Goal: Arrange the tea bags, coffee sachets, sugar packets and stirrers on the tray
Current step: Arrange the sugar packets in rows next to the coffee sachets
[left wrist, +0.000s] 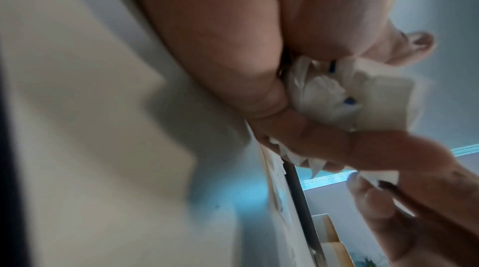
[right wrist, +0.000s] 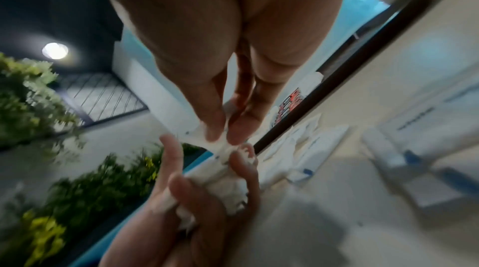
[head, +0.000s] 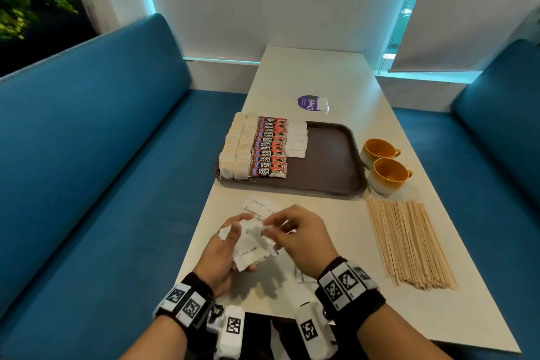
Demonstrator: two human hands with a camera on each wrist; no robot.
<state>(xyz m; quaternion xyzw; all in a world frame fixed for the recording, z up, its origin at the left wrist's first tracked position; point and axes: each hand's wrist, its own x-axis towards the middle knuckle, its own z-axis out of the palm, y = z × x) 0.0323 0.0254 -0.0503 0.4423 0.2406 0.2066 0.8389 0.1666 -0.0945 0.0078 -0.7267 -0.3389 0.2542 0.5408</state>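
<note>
My left hand (head: 225, 245) grips a bunch of white sugar packets (head: 248, 248), fingers curled round them, above the near end of the table (head: 344, 242). My right hand (head: 298, 234) pinches the top edge of one packet in that bunch between thumb and fingertips (right wrist: 215, 132); the right wrist view shows the paper drawn between the two hands.

Relative to the brown tray (head: 327, 169): both hands and the bunch are on its near side, off the tray. A few loose sugar packets (head: 258, 205) lie on the table between the hands and the tray's near rim.

On the tray, left part: two rows of tea bags (head: 238, 149), then a row of Kopi Juan coffee sachets (head: 270, 146), then a short row of sugar packets (head: 296, 139). The tray's right part is bare.

Wooden stirrers (head: 409, 242) lie in a pile near the tray's right corner. Two orange cups (head: 382, 165) stand just beside its right rim.
</note>
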